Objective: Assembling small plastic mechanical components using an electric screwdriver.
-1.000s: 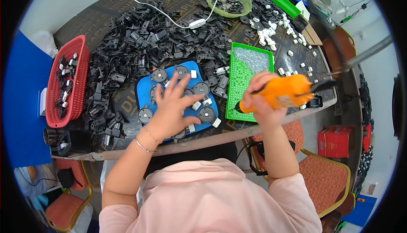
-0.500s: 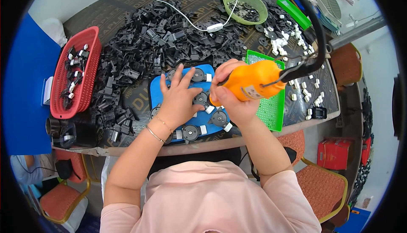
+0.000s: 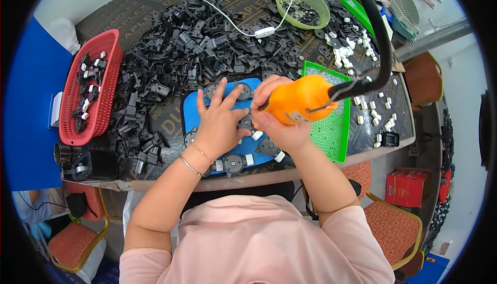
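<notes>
My right hand (image 3: 282, 121) is wrapped round an orange electric screwdriver (image 3: 304, 96), its cord leading off to the upper right. The driver's tip points left and is hidden by my fingers. Below lies a blue board (image 3: 191, 112) bearing several round black plastic parts with white ends. My left hand (image 3: 221, 119) rests spread over this board, its thumb and index finger on either side of one black part (image 3: 245, 122). Closer to me, another round part (image 3: 233, 163) and one to its right (image 3: 267, 146) lie uncovered.
A large heap of black plastic pieces (image 3: 202, 41) covers the table behind the board. At left stands a red basket (image 3: 115, 72); at right, a green tray (image 3: 337, 147) beside scattered white pieces (image 3: 374, 109). Farther back are a pale green bowl (image 3: 325, 17) and a white cord with a switch (image 3: 264, 32).
My right hand and the screwdriver have shifted a little to the left, closer to my left hand, and the tool's angle has changed. My left hand stays almost where it was.
</notes>
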`<state>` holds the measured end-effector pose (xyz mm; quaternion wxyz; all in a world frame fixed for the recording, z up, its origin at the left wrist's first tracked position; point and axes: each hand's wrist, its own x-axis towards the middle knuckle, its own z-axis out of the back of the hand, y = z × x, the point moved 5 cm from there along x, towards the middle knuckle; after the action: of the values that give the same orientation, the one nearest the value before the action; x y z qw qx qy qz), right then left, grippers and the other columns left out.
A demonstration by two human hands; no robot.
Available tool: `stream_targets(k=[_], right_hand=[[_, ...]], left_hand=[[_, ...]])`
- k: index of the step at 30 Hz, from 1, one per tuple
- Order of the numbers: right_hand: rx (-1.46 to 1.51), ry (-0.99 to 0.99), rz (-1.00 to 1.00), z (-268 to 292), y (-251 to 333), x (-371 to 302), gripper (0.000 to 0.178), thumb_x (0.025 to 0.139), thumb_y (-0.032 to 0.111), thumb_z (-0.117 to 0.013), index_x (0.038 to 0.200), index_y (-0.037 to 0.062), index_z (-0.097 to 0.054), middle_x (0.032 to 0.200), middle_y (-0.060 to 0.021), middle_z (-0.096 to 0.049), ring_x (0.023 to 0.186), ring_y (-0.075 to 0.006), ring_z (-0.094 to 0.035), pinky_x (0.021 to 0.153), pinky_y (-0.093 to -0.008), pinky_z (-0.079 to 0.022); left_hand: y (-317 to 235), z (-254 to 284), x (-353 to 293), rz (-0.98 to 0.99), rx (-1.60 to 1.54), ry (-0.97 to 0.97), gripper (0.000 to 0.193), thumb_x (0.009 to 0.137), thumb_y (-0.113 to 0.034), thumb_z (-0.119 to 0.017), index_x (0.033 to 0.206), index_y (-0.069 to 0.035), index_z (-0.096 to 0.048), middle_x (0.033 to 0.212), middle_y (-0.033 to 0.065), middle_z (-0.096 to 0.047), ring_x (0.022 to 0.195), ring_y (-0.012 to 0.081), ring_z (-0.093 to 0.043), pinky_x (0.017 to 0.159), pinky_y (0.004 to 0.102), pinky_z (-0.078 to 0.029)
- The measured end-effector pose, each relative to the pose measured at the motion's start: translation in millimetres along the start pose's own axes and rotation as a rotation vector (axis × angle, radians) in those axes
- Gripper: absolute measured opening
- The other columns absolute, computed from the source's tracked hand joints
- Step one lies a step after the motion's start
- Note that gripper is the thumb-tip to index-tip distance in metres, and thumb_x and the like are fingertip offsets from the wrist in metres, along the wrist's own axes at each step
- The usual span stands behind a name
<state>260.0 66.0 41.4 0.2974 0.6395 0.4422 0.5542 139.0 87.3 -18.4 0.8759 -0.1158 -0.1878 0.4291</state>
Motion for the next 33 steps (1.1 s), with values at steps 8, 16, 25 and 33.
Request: stream_targets(k=[8,16,25,33], right_hand=[[0.16,-0.06,0.245,36.1,65.0,8.0,0.023,0.077,0.007,-0.067,0.091,-0.0004,-0.051,0.085,-0.0108,-0.049,0.057,-0.0169,-0.054,0.055,-0.0275,-0.047],[-0.117,-0.278,0.07,93.7,43.7,-38.6,0.02,0.077,0.003,-0.064,0.091,-0.0018,-0.051,0.087,-0.013,-0.051,0.059,-0.017,-0.055,0.054,-0.0268,-0.047],[-0.149,-0.286,0.125,100.2,43.8,-41.9,0.018,0.078,0.0,-0.061,0.092,-0.0019,-0.05,0.087,-0.0132,-0.051,0.058,-0.0166,-0.054,0.055,-0.027,-0.048],[-0.145,-0.276,0.121,98.9,41.8,-41.4,0.018,0.078,-0.002,-0.06,0.093,-0.0026,-0.05,0.088,-0.0132,-0.051,0.059,-0.0164,-0.055,0.055,-0.0273,-0.048]], left_hand=[[-1.1,1.7,-0.6,0.012,-0.031,0.075,0.041,0.059,-0.027,-0.082,0.097,-0.018,-0.072,0.142,0.006,-0.039,0.139,0.0308,-0.017,0.105,0.0652,-0.004],[-2.5,2.5,1.7,0.052,-0.035,0.115,0.045,0.057,-0.024,-0.083,0.1,-0.018,-0.072,0.144,0.0051,-0.037,0.14,0.032,-0.018,0.107,0.0622,-0.005],[-2.5,2.9,-0.9,0.069,-0.023,0.116,0.044,0.058,-0.024,-0.083,0.101,-0.02,-0.071,0.145,0.0052,-0.036,0.14,0.0321,-0.018,0.107,0.0618,-0.006],[-1.9,3.5,-0.5,0.075,-0.023,0.122,0.044,0.059,-0.026,-0.083,0.101,-0.02,-0.071,0.145,0.0058,-0.035,0.14,0.0319,-0.018,0.107,0.0607,-0.005]])
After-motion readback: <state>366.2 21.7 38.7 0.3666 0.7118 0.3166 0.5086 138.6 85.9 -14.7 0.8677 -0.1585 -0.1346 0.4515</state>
